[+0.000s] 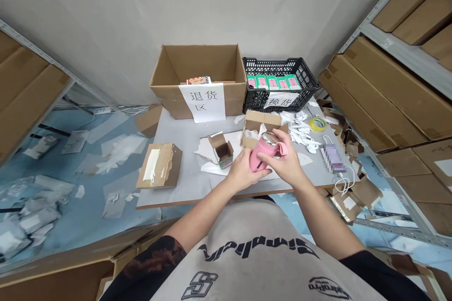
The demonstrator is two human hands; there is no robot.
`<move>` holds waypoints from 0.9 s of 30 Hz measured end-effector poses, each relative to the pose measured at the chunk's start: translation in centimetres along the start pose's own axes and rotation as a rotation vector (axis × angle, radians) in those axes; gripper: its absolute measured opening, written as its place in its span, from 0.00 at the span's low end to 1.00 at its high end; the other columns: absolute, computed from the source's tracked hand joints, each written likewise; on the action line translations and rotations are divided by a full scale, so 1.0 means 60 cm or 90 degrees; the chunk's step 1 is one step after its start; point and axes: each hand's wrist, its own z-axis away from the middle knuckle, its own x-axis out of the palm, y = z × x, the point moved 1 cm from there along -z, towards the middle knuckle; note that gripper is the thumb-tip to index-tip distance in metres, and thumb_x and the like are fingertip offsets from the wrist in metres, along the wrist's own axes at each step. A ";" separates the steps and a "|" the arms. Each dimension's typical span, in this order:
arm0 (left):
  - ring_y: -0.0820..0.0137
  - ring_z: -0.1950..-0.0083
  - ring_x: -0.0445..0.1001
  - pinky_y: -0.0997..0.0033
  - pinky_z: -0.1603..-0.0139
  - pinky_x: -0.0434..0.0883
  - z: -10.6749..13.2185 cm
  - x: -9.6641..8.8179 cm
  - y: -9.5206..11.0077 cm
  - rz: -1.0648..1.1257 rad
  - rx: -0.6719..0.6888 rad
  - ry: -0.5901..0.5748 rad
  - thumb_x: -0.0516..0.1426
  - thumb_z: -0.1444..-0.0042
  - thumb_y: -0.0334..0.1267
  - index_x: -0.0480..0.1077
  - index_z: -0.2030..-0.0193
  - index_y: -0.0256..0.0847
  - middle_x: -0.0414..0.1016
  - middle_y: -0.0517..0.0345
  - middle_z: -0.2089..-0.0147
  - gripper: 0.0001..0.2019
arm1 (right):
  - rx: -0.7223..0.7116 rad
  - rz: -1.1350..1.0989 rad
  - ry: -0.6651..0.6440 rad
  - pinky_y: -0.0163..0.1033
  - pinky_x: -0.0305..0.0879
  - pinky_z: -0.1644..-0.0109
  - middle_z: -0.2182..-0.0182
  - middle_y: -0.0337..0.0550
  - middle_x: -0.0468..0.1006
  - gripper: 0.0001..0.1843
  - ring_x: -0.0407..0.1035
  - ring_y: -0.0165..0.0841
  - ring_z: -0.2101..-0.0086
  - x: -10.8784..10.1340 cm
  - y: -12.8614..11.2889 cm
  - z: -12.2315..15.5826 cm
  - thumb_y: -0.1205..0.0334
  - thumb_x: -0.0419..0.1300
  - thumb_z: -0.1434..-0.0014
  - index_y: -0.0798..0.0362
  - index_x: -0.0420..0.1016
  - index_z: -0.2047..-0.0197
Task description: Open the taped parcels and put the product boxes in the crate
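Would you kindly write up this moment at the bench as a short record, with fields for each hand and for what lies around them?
Left hand: holds a pink cylindrical device from below
Right hand: grips the same device from above, beside its metal top
Nearby: small open carton, open cardboard box, roll of tape
Behind: large cardboard box, black plastic crate

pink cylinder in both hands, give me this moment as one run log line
left hand: holds pink cylinder with metal top | right hand: holds same cylinder | nearby: open cardboard box, small open carton
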 end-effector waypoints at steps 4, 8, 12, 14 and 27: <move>0.55 0.37 0.64 0.52 0.37 0.62 0.021 -0.058 -0.019 -0.071 0.115 0.009 0.56 0.40 0.48 0.65 0.42 0.45 0.67 0.47 0.40 0.21 | 0.004 -0.062 0.033 0.51 0.70 0.46 0.46 0.48 0.70 0.41 0.68 0.44 0.49 0.000 0.007 0.003 0.51 0.74 0.57 0.45 0.64 0.42; 0.47 0.28 0.47 0.42 0.31 0.51 0.032 -0.123 -0.074 -0.236 0.107 0.130 0.60 0.44 0.45 0.64 0.37 0.48 0.53 0.48 0.29 0.27 | -0.034 -0.098 0.090 0.52 0.67 0.43 0.47 0.46 0.70 0.38 0.68 0.44 0.47 0.008 0.007 -0.018 0.50 0.73 0.55 0.44 0.64 0.43; 0.47 0.31 0.55 0.45 0.35 0.58 0.029 -0.143 -0.131 -0.304 0.025 0.185 0.62 0.48 0.46 0.62 0.35 0.49 0.52 0.46 0.30 0.32 | -0.071 -0.121 0.083 0.53 0.67 0.43 0.45 0.48 0.69 0.38 0.67 0.44 0.46 0.055 0.006 -0.056 0.49 0.71 0.53 0.45 0.64 0.42; 0.45 0.32 0.54 0.44 0.36 0.59 0.026 -0.135 -0.144 -0.340 0.013 0.211 0.64 0.50 0.45 0.64 0.37 0.47 0.52 0.43 0.31 0.33 | -0.084 -0.123 0.064 0.52 0.68 0.44 0.44 0.49 0.68 0.38 0.67 0.44 0.46 0.085 0.008 -0.073 0.48 0.71 0.53 0.46 0.64 0.41; 0.52 0.43 0.65 0.51 0.42 0.64 0.033 -0.107 -0.187 -0.407 0.004 0.213 0.57 0.42 0.41 0.70 0.49 0.41 0.67 0.43 0.43 0.15 | -0.071 -0.108 0.060 0.51 0.65 0.42 0.45 0.51 0.69 0.41 0.67 0.42 0.47 0.159 0.067 -0.091 0.49 0.70 0.53 0.50 0.63 0.39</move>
